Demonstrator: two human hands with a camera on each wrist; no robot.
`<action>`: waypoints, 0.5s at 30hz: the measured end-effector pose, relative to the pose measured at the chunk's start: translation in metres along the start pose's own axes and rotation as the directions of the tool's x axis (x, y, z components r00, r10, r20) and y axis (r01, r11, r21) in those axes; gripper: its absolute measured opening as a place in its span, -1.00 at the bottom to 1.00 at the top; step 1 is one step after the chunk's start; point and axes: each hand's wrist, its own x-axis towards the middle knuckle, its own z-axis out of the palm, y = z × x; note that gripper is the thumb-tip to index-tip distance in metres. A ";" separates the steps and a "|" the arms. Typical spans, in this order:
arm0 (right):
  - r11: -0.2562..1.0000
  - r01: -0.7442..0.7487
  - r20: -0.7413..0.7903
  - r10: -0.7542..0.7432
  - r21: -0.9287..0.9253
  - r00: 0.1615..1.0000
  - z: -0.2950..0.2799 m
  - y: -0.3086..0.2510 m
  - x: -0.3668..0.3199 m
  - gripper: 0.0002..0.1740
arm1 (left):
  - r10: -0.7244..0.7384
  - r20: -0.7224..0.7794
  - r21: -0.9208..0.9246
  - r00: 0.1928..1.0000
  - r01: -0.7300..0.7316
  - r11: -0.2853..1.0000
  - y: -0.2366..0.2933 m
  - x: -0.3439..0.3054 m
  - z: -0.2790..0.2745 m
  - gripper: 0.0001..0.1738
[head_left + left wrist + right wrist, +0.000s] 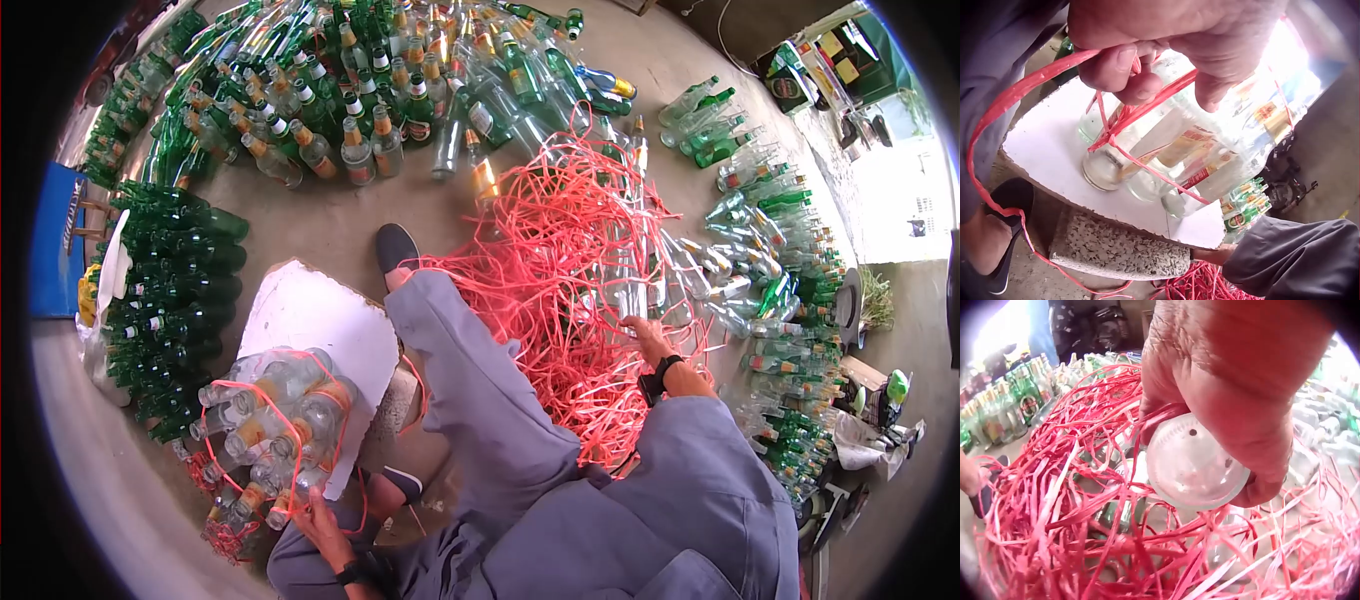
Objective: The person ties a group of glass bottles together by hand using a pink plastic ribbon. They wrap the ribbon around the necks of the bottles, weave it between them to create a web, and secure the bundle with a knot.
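Observation:
My left hand (322, 525) pinches a red plastic strap (1035, 80) at the near side of a bundle of clear glass bottles (262, 405). Straps loop around these bottles, which stand close together on a white board (1041, 140). From the pinching fingers, one loose strap end curves down past the board in the left wrist view. On the other side, my right hand (655, 350) grips a clear bottle (1194, 465) near its round base, which faces the wrist camera. A large tangle of red straps (560, 260) spreads beneath and around that bottle.
A speckled stone block (1116, 247) supports the board. Many green and clear bottles (360, 150) stand in rows at the back. Dark green bottles (170, 300) line the left, and more bottles (780, 350) lie stacked at right. My knee (440, 310) lies between the board and the tangle.

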 end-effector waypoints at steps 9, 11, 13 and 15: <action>0.425 -0.322 0.138 0.409 0.846 0.902 0.040 -0.046 -0.061 -0.61 | -0.001 0.060 0.021 0.998 0.000 1.000 -0.010 0.006 -0.002 -0.43; 0.194 -0.326 0.191 0.505 0.925 0.842 0.054 -0.048 -0.071 -0.67 | -0.011 0.040 0.015 0.999 0.010 1.000 -0.011 0.007 -0.002 -0.47; 0.061 -0.251 0.205 0.409 0.966 0.889 0.065 -0.038 -0.078 -0.64 | 0.025 0.068 -0.024 0.997 -0.023 0.999 -0.002 0.003 0.004 -0.49; -0.140 -0.243 0.277 0.318 0.960 0.907 0.066 -0.053 -0.086 -0.58 | 0.042 0.080 0.021 0.996 -0.043 0.999 -0.009 0.009 -0.001 -0.55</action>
